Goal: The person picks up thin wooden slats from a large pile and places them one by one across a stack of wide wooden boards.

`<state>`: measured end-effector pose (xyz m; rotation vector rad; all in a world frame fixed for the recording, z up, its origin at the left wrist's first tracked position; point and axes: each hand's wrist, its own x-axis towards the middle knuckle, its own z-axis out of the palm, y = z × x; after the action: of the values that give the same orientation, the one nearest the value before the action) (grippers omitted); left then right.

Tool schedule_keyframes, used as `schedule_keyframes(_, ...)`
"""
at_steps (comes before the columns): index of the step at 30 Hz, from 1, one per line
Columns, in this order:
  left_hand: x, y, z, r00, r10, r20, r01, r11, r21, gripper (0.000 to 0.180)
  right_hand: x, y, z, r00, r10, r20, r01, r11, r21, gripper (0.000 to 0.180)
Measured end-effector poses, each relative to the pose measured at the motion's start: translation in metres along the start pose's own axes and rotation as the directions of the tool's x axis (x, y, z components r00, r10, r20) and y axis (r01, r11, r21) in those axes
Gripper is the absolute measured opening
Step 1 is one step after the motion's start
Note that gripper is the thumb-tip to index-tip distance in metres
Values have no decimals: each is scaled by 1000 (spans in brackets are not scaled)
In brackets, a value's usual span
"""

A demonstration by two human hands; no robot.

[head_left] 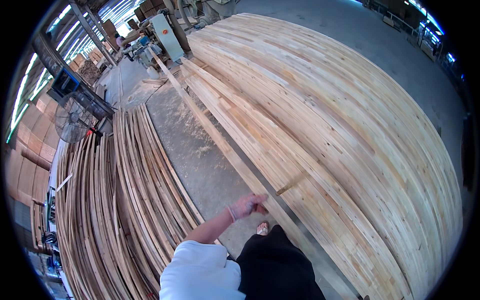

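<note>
A long, narrow wooden board (227, 150) runs from the machine at the far end down past my body to the lower right. My left hand (247, 206), in a thin pale glove, is at the board's left edge with its fingers curled in against it. The fingertips are slightly blurred and partly hidden. At the board's near end, only a tiny dark bit shows at the lower rim, and no right hand can be made out. To the board's right lies a broad stack of pale jointed wood strips (320, 115), with a short cross stick (292, 184) near its left side.
Bundles of rough wooden strips (145, 165) lie along the left. Sawdust (192, 130) covers part of the concrete floor. A woodworking machine with a pale cabinet (166, 37) stands at the far end. On the left are a fan (74, 117) and a steel post (92, 102).
</note>
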<state>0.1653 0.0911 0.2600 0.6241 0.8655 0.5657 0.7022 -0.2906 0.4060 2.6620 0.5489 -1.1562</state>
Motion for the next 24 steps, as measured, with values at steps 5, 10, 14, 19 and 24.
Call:
schedule_keyframes(5, 36, 80, -73, 905, 199, -376, -254, 962, -102, 37, -17, -93, 46, 903, -415, -113, 429, 881, 198, 55)
schedule_keyframes(10, 72, 141, -149, 828, 272, -491, -415, 886, -209, 40, -13, -208, 90, 845, -435, -311, 494, 857, 145, 49)
schedule_keyframes(14, 77, 126, -159, 927, 301, -222, -368, 845, -390, 48, 22, -264, 141, 781, -466, -415, 585, 780, 223, 50)
schedule_keyframes(19, 72, -6, -70, 835, 11, 551, 93, 982, -162, 53, -47, -384, 150, 748, -594, -297, 621, 784, -4, 53)
schedule_keyframes(24, 53, -37, 19, 660, -284, 696, 37, 937, 347, 44, -55, -463, 172, 465, -870, -161, 877, 478, -51, 54)
